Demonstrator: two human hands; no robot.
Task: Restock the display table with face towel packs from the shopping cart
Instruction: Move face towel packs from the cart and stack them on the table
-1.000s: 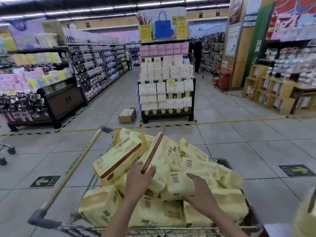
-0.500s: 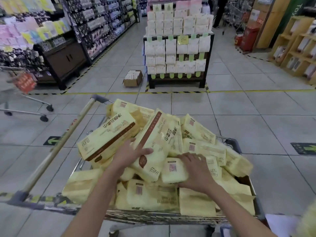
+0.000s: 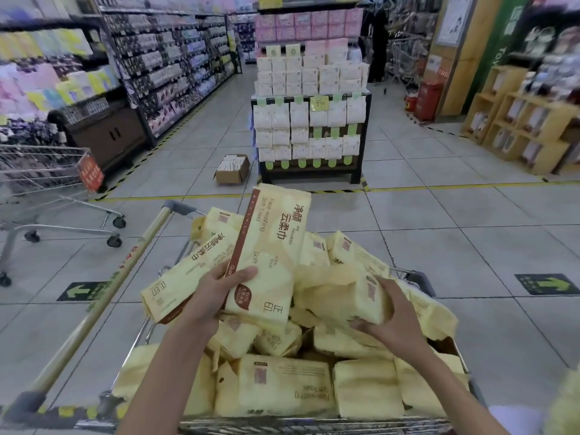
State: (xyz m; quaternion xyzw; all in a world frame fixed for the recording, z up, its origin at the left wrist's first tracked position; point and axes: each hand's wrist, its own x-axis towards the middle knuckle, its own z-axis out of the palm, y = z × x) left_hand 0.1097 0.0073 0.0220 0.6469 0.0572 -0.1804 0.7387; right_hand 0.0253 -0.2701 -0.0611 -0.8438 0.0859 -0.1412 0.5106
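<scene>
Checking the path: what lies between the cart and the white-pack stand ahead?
In the head view, bare tiled floor crossed by a yellow line; an open cardboard box sits just to the left.

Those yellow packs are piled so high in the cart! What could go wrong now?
1. The left hand grips the tall pale-yellow plastic face towel pack only near its bottom end, so it might tip or slip.
2. The packs are heaped above the rim of the wire shopping cart. If the right hand lifts out the smaller pale-yellow pack it grips, neighbours might slide onto the floor.
</scene>
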